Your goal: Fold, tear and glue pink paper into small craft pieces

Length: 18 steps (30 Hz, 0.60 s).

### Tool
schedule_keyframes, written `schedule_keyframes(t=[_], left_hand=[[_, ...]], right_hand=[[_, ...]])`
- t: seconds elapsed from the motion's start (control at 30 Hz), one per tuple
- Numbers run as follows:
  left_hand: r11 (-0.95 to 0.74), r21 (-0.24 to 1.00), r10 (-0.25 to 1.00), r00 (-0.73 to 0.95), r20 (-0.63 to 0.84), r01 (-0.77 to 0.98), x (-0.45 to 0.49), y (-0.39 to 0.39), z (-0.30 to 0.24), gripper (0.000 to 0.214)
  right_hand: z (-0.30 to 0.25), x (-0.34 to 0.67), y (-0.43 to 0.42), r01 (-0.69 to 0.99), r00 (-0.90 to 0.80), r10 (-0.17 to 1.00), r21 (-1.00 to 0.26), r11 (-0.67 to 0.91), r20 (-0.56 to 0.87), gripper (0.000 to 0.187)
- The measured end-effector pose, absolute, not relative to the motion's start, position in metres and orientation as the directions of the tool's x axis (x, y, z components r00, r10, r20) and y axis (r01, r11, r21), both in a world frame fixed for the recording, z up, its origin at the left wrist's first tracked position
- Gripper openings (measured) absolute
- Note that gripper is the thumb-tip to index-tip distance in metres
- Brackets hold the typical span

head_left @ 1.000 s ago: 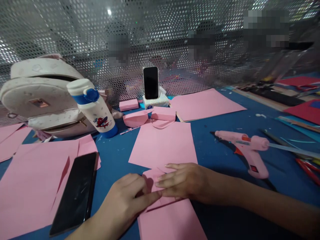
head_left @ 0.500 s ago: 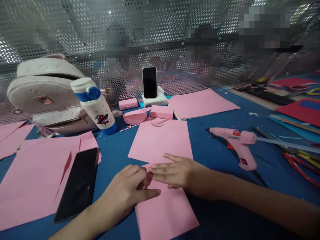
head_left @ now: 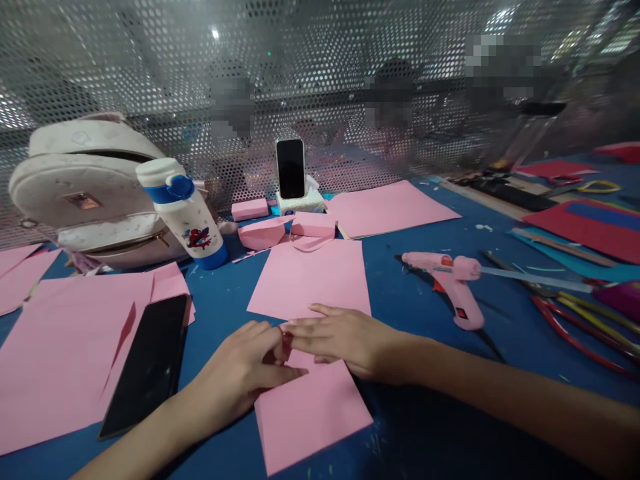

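Observation:
My left hand (head_left: 245, 367) has its fingers curled at the left edge of a folded pink paper (head_left: 315, 413), with the thumb lying across the top. Flat on the far part of the same paper rests my right hand (head_left: 345, 339), its fingers stretched out towards the left one. The paper's far end is partly hidden under both hands. Just beyond them lies another pink sheet (head_left: 313, 277), close to my right fingertips. Small folded pink paper pieces (head_left: 263, 233) sit at the back end of that sheet.
A pink glue gun (head_left: 450, 277) lies to the right, near red-handled pliers (head_left: 565, 337). On the left are a black phone (head_left: 147, 360), pink sheets (head_left: 65, 353), a bottle (head_left: 187, 217) and a backpack (head_left: 85, 187). Another phone (head_left: 291, 168) leans upright before the perforated metal screen (head_left: 340, 60).
The view has turned slightly right, so things appear shifted left. The near edge of the folded paper now shows in full. Both hands keep nearly the same pose on it.

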<state>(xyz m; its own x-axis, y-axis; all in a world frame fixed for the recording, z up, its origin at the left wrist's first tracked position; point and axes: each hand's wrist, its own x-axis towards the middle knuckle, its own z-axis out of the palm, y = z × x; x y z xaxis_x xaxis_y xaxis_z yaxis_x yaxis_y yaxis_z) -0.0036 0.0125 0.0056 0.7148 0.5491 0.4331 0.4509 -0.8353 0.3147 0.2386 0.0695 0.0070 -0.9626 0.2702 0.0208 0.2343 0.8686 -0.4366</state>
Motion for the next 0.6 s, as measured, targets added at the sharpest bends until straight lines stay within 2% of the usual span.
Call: schedule_keyframes(t=[0.2,0.43,0.6], left_hand=[[-0.833,0.326,0.552,0.721,0.419,0.448,-0.005,0.012,0.006,0.017],[-0.832,0.318,0.552,0.732,0.400,0.454,-0.007,0.010,0.005,0.017],[-0.845,0.300,0.533,0.740,0.410,0.442,-0.007,0.011,0.004,0.019]], right_hand=[[0.006,0.236,0.071,0.199,-0.964,0.252,-0.400,0.895,0.083,0.043],[0.008,0.239,0.068,0.262,-0.947,0.314,-0.398,0.879,0.072,0.059],[0.010,0.248,0.069,0.230,-0.935,0.301,-0.325,0.917,0.189,0.039]])
